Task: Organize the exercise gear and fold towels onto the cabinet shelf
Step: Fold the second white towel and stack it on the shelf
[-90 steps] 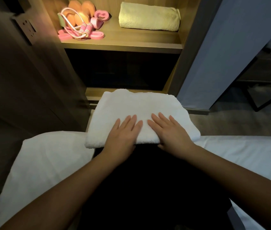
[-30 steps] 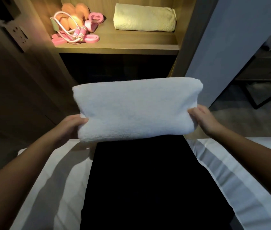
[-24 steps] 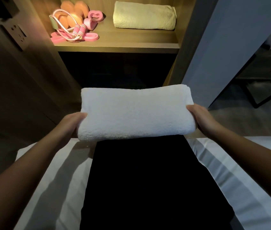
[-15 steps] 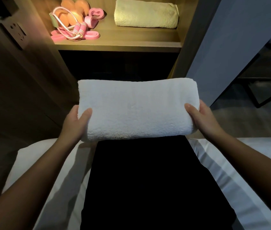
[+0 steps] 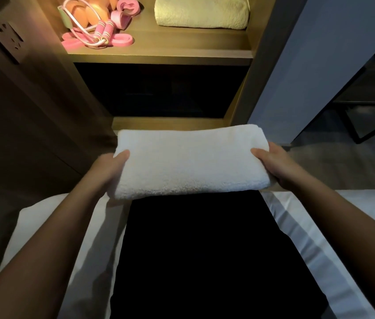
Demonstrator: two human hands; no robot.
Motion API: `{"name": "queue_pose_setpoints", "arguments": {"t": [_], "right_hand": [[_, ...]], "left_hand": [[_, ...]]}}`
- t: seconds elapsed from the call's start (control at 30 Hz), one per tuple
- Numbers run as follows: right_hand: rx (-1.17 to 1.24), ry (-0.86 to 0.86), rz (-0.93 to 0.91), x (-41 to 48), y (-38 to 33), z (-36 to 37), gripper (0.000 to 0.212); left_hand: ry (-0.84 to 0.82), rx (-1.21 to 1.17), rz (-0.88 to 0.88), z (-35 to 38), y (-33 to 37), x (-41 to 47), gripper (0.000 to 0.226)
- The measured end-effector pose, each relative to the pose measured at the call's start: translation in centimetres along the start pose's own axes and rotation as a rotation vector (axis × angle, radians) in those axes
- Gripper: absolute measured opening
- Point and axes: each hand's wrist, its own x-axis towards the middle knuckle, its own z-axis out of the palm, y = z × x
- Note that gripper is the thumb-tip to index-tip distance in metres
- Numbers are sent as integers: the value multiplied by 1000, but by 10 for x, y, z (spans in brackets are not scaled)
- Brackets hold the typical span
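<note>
Lower half of frame: bed with white sheet (image 5: 44,226), and a black cloth (image 5: 204,261) spread down its middle.

Both bare forearms entered from the lower corners and converged on centre frame. The left hand (image 5: 109,168) gripped the left end of the white towel (image 5: 188,164), thumb laid flat on top and pointing inward, remaining fingers hidden beneath. The right hand (image 5: 273,164) mirrored this at the right end: thumb on top, fingers wrapped under, only the knuckles showing. Wrists were roughly level.

The white towel was in centre frame, folded into a thick oblong pad with its long side running left to right. The far edge was rounded, the terry surface smooth and uncreased, the right end slightly higher. Its near edge overlapped the far end of the black cloth; whether it touched the cloth could not be told.

Top of frame: lit cabinet shelf (image 5: 159,50) of wood. On it, upper right, a pale yellow towel (image 5: 201,12), folded. Upper left, a pink jump rope (image 5: 100,34) lay tangled with pink bands, orange rounded pieces behind it. The two groups were apart.

Upper left edge: a wall socket (image 5: 9,40).
</note>
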Motion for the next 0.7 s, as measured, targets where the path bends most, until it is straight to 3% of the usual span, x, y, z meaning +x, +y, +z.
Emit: {"name": "queue_pose_setpoints", "arguments": {"t": [0.17,0.23,0.3,0.37,0.43,0.47,0.57,0.63,0.7], "right_hand": [[-126,-140,253,-9,2,-11,42],[-182,-196,307,-10,-1,-14,47],[-367,-166,195,-6,-10,-12,60],[-590,-39,-49,-2,-20,-4,77],[-832,81,-359,-1,-32,13,73],[-891,74,-469,-1,-36,22,68],[-971,-139,-494,-4,-35,52,57],[-1057,-230,-404,-10,-21,59,66],[-1086,-208,-379,-15,-9,57,76]], "left_hand": [[-207,87,-188,-9,-15,-11,46],[-231,166,-186,-11,-13,-15,48],[-136,313,-41,-9,-5,-12,64],[46,490,275,-3,6,-10,81],[190,581,628,15,20,-18,77],[183,606,731,27,28,-23,70],[3,768,778,60,29,-30,55],[-56,852,749,67,16,-30,59],[-32,851,727,66,1,-30,72]]}}
